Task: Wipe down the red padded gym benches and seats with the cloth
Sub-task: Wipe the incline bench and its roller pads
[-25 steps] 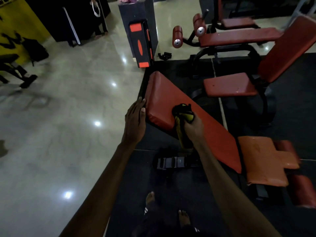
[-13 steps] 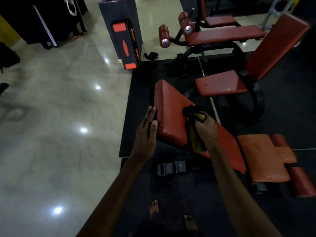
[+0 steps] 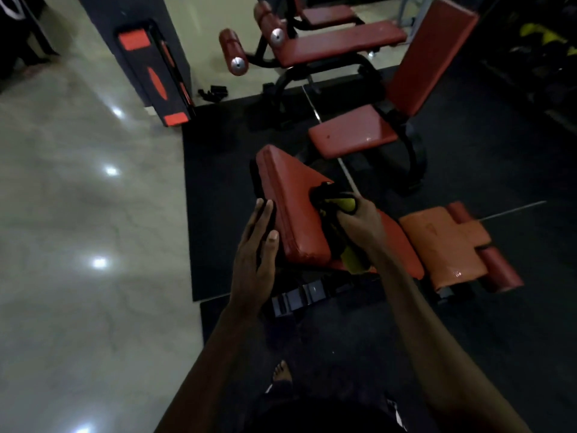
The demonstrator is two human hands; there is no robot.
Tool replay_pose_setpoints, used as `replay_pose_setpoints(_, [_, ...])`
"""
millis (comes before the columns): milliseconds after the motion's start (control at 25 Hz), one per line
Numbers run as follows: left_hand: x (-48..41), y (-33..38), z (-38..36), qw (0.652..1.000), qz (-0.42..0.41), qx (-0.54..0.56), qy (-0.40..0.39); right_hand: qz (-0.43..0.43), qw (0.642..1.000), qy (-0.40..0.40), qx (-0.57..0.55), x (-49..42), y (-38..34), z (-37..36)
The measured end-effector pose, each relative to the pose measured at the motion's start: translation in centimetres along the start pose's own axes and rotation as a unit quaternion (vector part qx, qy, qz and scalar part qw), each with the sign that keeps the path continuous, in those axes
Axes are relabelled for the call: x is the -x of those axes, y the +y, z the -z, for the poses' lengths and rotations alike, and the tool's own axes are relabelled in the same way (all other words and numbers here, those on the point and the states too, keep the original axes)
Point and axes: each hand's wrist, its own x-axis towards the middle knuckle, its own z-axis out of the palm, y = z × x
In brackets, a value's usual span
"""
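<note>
Right hand (image 3: 362,221) grips the yellow-and-black cloth (image 3: 335,203), bunched against the red bench pad (image 3: 295,207); its fingers are buried in the fabric. Left hand (image 3: 257,242), fingers straight, rests flat along the pad's left edge. The cloth's tail hangs behind the right wrist.

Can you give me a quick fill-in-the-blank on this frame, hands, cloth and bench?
1. The cloth is gripped by the ____ hand.
2. The left hand lies with straight fingers against the ____ of the red bench pad.
3. Apart from black, the cloth is ____.
4. The person's feet are ____.

Missing words: right; side; yellow; bare
</note>
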Motion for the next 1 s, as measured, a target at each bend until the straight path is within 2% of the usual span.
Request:
replay_pose_setpoints(80, [0.0, 0.0, 0.0, 1.000, 0.012, 0.016, -0.006, 0.022, 1.000, -0.015, 0.015, -0.3, -1.2, 0.0])
replay_pose_setpoints(240, [0.1, 0.4, -1.0, 0.999, 0.032, 0.019, 0.024, 0.111, 0.992, -0.062, -0.023, 1.8, -2.8, -0.8])
replay_pose_setpoints(320, [0.1, 0.8, -1.3, 0.998, 0.049, 0.018, 0.037, 0.128, 0.990, -0.056, -0.026, 0.9, -4.1, -1.4])
replay_pose_setpoints(440, [0.4, 1.5, -2.0, 0.994, 0.082, 0.026, 0.062, 0.141, 0.988, -0.053, 0.026, -2.8, -7.2, -2.4])
replay_pose_setpoints(640, [1.1, 2.4, -2.5, 0.977, 0.168, 0.085, 0.099, 0.273, 0.952, -0.047, 0.129, -4.4, -9.9, -3.4])
replay_pose_setpoints(880, [1.1, 0.9, -0.2, 0.973, 0.190, 0.130, 0.014, 0.310, 0.936, -0.034, 0.161, -1.2, -8.5, -2.9])
replay_pose_setpoints(1000, [0.0, 0.6, 1.2, 0.960, 0.216, 0.175, -0.002, 0.281, 0.947, -0.028, 0.154, 3.3, -6.8, -2.0])
